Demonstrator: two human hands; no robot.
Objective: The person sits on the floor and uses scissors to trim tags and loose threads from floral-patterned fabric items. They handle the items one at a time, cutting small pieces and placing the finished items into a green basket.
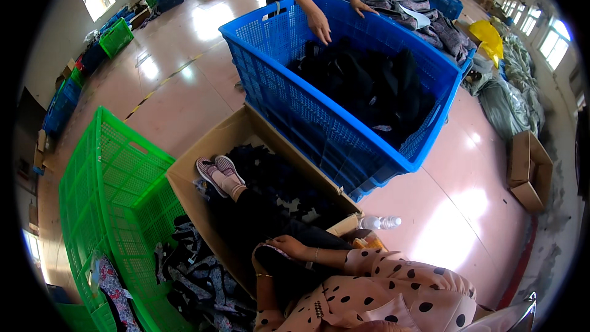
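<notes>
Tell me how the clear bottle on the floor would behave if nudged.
The bottle lies on its side on smooth, glossy floor, so it would probably roll or slide easily. It looks like thin clear plastic, likely light and squeezable. The cardboard box beside it might stop it rolling that way.

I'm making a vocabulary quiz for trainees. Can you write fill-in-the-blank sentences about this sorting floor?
1. A co-worker's hand reaches into the ___ crate of dark clothes.
2. The shoes rest in the ___ box.
3. A clear plastic ___ lies on the floor beside that box.
4. The mesh crate at the left is ___.
Missing words: blue; cardboard; bottle; green.
</notes>
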